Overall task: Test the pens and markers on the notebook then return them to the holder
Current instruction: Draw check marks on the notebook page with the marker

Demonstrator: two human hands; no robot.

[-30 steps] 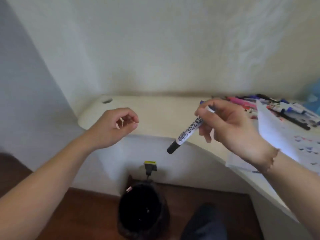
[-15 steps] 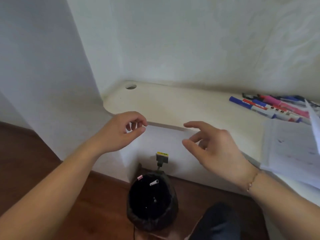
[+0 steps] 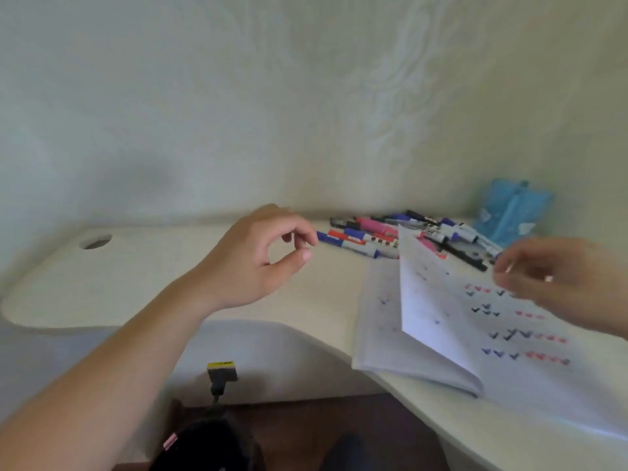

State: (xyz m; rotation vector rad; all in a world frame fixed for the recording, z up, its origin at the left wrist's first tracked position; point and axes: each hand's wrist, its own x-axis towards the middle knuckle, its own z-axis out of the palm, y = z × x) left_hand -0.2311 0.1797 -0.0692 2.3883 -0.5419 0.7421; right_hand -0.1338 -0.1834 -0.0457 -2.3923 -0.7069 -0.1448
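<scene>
Now, left to right, label by label.
Desk [image 3: 142, 277]: pale top, round hole [image 3: 96, 241] near its far left corner.
Bin [image 3: 207, 447]: dark, down on the floor below the desk edge, just under my left forearm.
Left hand [image 3: 258, 263]: up over the desk, fingers loosely curled, thumb close to the fingertips, nothing in it.
Markers [image 3: 390, 232]: a loose heap flat on the desk by the wall, blue, red, pink and black barrels, just beyond my left fingertips and not touched.
Notebook [image 3: 441, 321]: open on the desk in front of the heap, one page standing up, rows of black, blue and red ticks on the right page.
Blue pouch [image 3: 509, 212]: propped at the wall behind the markers.
Right hand [image 3: 557, 283]: blurred, over the notebook's right page; whether it holds anything I cannot tell.
</scene>
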